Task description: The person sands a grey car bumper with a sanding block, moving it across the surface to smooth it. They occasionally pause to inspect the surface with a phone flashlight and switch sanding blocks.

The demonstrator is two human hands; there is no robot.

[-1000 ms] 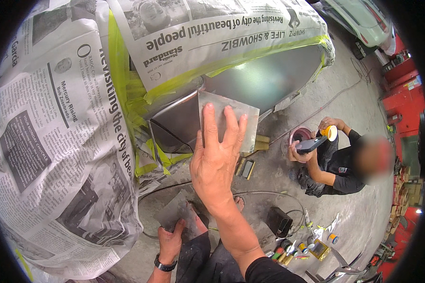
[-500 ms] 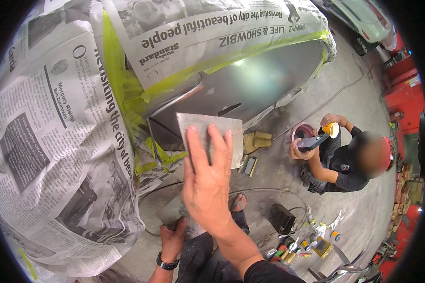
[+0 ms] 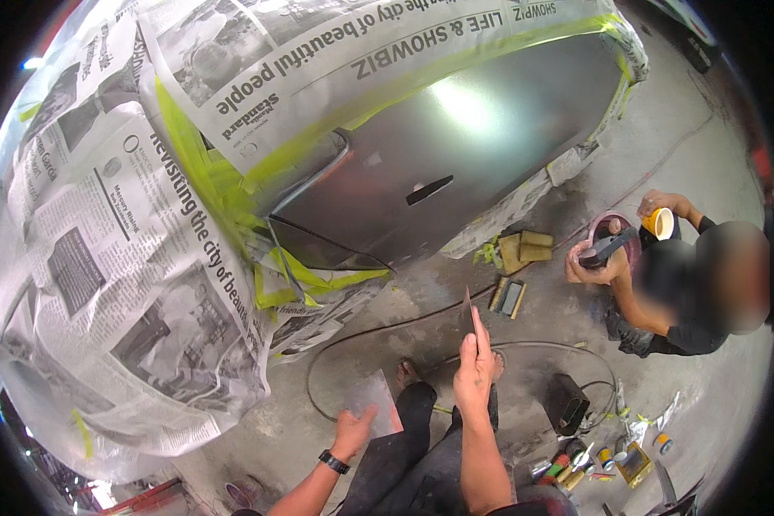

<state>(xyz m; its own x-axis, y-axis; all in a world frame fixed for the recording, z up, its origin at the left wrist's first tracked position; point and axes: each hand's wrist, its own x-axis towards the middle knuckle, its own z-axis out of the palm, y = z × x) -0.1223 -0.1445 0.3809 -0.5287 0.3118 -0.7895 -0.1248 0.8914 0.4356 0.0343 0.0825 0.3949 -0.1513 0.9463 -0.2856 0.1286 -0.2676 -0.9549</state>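
My right hand (image 3: 473, 370) is closed on a thin flat spreader plate (image 3: 468, 311), seen nearly edge-on. It is held in front of my knees, apart from the car. Lower left, my left hand (image 3: 350, 434) pinches a second thin plate (image 3: 373, 400), squarish and translucent grey with a reddish patch along its edge. Ahead is a car's grey side panel (image 3: 490, 129) with a dark handle slot. Newspaper (image 3: 181, 301) and yellow-green masking tape (image 3: 193, 163) cover the car around it.
At right, another person holds a black block-like thing (image 3: 606, 249) and a yellow cup (image 3: 660, 224) above a pinkish bucket (image 3: 628, 234). Sponge-like blocks (image 3: 525, 249), a hose (image 3: 314, 378), a dark box (image 3: 568, 404) and several cans and tools (image 3: 576, 464) lie on the floor.
My right hand has come back from in front of the panel toward my knees, its plate turning from face-on to edge-on. The left hand's plate shows more plainly. The whole view has shifted.
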